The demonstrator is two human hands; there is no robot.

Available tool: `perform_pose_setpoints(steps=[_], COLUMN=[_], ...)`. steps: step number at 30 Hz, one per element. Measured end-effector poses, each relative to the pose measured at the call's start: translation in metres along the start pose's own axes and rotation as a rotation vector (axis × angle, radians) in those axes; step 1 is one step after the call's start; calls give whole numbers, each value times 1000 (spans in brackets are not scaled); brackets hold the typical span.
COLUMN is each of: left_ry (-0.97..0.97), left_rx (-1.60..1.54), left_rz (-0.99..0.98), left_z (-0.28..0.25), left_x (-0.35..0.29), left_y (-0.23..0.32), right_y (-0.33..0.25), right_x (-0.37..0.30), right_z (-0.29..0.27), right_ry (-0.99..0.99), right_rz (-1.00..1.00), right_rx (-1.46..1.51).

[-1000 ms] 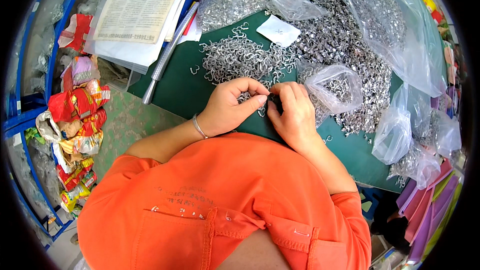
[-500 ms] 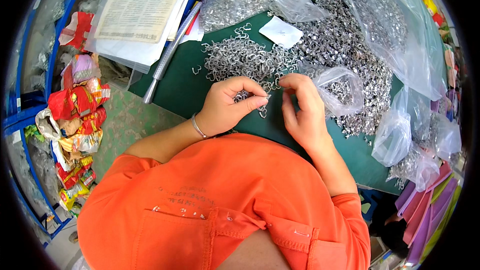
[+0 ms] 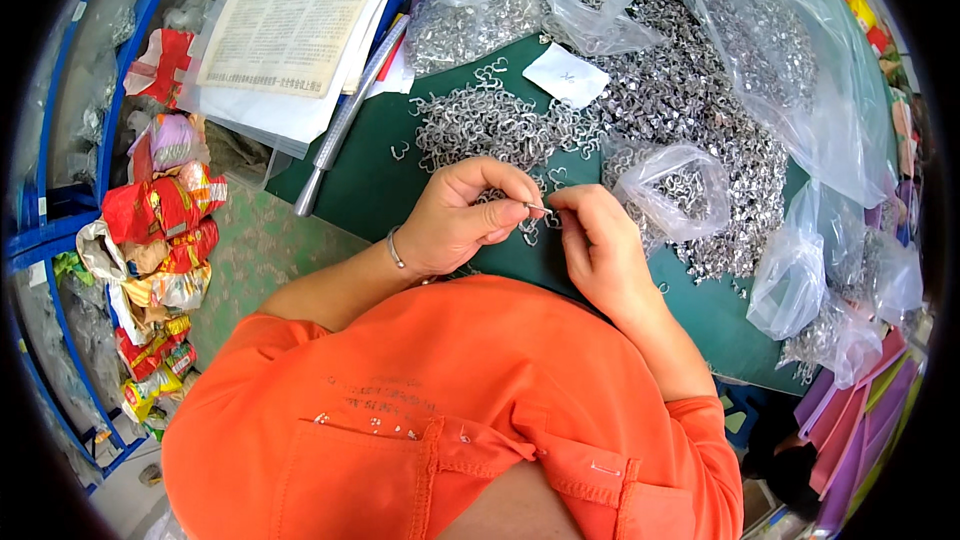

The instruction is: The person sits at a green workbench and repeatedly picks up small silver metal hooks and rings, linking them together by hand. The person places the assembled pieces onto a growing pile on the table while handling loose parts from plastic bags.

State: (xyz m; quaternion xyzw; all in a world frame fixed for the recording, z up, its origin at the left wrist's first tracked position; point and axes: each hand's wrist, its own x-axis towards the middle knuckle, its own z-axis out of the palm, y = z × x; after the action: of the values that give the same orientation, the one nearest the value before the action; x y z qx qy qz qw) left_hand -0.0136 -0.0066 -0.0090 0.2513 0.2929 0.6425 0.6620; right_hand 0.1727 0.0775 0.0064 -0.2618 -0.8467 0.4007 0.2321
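Observation:
My left hand (image 3: 468,218) wears a bracelet at the wrist and pinches a small metal piece (image 3: 537,207) between thumb and forefinger. Just to its right, my right hand (image 3: 604,245) has thumb and forefinger closed at a small curved metal hook (image 3: 550,220), fingertips nearly meeting the left hand's. The two tiny parts are too small to tell whether they are joined. Beyond both hands spreads a pile of S-shaped metal hooks (image 3: 480,125) on the green tabletop (image 3: 375,185). A few loose hooks lie under and beside my left fingers.
A large heap of small shiny metal clips (image 3: 700,120) covers the right side, with an open plastic bag of hooks (image 3: 675,190) against it. More clear bags (image 3: 790,280) sit at the right edge. A metal rod (image 3: 350,120) lies beside papers (image 3: 295,30). A white slip (image 3: 566,75) rests behind the hooks.
My right hand has come down and toward me from the edge of the hook pile to my left fingertips. Its spread thumb and forefinger have closed on a hook.

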Motion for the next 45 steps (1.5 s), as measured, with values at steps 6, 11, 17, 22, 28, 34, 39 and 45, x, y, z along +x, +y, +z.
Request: perform_pose_setpoints(steps=[6,11,17,22,28,34,39,45], left_ry=[0,-28,-69,-107,4,-25,33,30], left_rx=[64,350,556,693,590,683,646,623], left_rz=[1,109,254,335,204,199,58,15], left_z=[2,3,5,5,8,7,11,17], left_x=[-1,-1,0,2,0,3,2,3], left_y=[2,6,6,6,3,0,4,6], right_y=[-2,5,2,3,-13,-10,-14,-8], right_x=[4,-4,-4,-5,0,0,-8,-6], right_z=[-1,1,1,-2,0,-9,-15,-16], right_ry=[47,-66,-32,-69,224,206,170,62], right_rz=[-50,-62,-4,-47,-9,-159,476,579], right_rx=[-133,-233,-178,-215,334,184,868,1068])
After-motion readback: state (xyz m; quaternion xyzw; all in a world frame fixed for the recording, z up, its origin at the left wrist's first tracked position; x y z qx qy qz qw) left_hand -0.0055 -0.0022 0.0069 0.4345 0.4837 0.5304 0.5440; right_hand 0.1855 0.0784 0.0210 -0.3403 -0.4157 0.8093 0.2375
